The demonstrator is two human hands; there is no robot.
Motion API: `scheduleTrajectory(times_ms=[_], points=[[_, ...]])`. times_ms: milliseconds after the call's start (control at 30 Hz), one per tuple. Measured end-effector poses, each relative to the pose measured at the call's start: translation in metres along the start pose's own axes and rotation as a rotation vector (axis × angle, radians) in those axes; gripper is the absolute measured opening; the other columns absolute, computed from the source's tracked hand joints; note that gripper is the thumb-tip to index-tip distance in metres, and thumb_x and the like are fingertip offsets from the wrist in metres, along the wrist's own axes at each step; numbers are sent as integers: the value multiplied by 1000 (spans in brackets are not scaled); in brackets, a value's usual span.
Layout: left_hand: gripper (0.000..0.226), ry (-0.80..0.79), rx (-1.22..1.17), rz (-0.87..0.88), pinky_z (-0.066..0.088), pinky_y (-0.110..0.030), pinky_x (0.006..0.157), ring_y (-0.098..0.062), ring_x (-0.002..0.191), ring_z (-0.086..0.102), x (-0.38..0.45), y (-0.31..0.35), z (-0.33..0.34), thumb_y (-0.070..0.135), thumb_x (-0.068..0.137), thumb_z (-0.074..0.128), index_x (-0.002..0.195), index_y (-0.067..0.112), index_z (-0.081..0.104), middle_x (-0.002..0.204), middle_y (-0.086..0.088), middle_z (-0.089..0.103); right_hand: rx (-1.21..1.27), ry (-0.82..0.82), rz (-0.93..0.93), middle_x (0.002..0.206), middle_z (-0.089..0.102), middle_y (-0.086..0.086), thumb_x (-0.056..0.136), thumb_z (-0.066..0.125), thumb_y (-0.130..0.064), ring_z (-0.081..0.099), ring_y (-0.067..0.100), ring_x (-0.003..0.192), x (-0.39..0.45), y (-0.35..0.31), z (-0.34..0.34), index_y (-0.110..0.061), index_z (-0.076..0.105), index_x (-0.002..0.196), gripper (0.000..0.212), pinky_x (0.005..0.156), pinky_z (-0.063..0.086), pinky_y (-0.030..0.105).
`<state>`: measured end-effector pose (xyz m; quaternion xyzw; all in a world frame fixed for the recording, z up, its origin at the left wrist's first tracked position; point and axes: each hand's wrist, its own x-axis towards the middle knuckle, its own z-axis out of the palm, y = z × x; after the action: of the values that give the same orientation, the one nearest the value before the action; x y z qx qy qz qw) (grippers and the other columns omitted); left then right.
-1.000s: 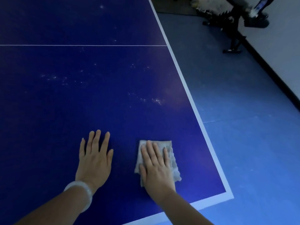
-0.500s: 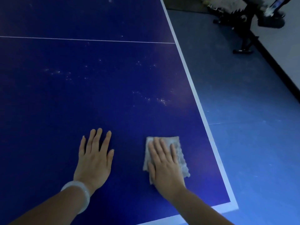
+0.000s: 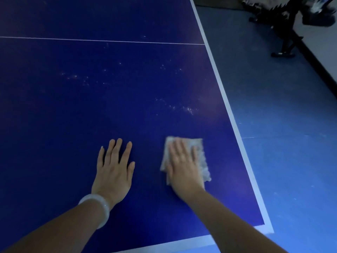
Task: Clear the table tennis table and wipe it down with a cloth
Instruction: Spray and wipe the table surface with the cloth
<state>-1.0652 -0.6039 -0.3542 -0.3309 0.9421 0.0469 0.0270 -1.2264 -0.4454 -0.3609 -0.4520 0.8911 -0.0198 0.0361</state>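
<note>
The dark blue table tennis table [image 3: 91, 106] fills most of the view, with white edge lines and a thin white centre line. My right hand [image 3: 184, 165] lies flat with straight fingers on a pale folded cloth [image 3: 200, 152] and presses it onto the table near the right corner. My left hand [image 3: 114, 168] rests flat on the bare table surface to the left of the cloth, fingers spread, with a pale bangle on the wrist. Whitish specks [image 3: 189, 109] dot the surface beyond the cloth.
The table's right edge [image 3: 228, 99] and near edge [image 3: 164, 245] meet at a corner close to my right arm. Blue floor [image 3: 291, 161] lies to the right. A black metal frame on feet [image 3: 284, 42] stands on the floor at the top right by the wall.
My right hand has slid the cloth forward and to the right across the table. My left hand has stayed flat in the same spot.
</note>
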Motion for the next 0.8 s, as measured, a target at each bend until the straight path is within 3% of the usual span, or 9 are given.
scheduleTrajectory(times_ms=[67,133,267,367,433,533,633,733,800], points=[[62,-1,-2,-1,14,-54,119,-30,148,17,1,0,0,43,99,13,152,14,27,157,-16,25,-23,-68,-252,164,11,3,103,20,-42,2,22,151,-18,-4,-1,-17,14,156,59,120,4,51],[62,3,-6,-4,13,-53,120,-30,148,16,1,0,0,43,99,13,152,15,27,157,-15,24,-143,-91,-252,163,12,4,100,27,-41,3,23,151,-15,31,-4,-16,20,155,60,120,1,52],[62,3,3,-2,12,-53,120,-30,148,15,0,0,2,44,99,12,153,16,23,158,-15,22,16,-34,524,164,4,2,103,20,-37,-1,17,151,1,104,-20,-19,8,156,57,120,-3,47],[61,-2,20,-6,12,-53,120,-30,148,14,0,-1,3,44,100,10,154,17,20,158,-15,21,95,21,672,164,6,4,103,23,-37,1,20,151,-2,72,-19,-18,8,156,58,120,1,50],[62,-11,17,-9,12,-53,120,-29,149,12,0,-1,3,44,99,8,154,17,19,159,-14,19,45,34,526,164,5,5,102,21,-36,0,22,151,-14,21,-10,-17,7,156,59,120,2,52],[62,-6,17,-6,11,-52,120,-29,149,11,0,-1,4,44,99,7,154,18,18,159,-14,18,25,-4,75,164,9,5,102,18,-37,2,23,151,-55,-46,4,-15,12,156,59,119,7,54],[60,4,3,1,10,-52,120,-29,149,10,0,-2,5,43,101,9,154,17,20,159,-14,18,12,-77,-173,161,22,3,99,26,-39,17,22,149,-79,-27,-2,-16,24,154,60,118,13,50],[59,10,-10,-6,10,-53,120,-30,149,10,-1,-2,5,43,101,13,154,17,20,159,-14,18,-49,-48,120,154,38,8,93,26,-36,36,25,142,-85,49,-10,-10,40,147,61,116,20,51],[61,6,1,-6,10,-52,120,-29,149,10,-1,0,4,43,99,13,154,17,19,159,-14,17,17,-22,425,156,33,9,93,21,-37,30,24,145,-94,96,-17,-9,37,148,64,118,17,53]])
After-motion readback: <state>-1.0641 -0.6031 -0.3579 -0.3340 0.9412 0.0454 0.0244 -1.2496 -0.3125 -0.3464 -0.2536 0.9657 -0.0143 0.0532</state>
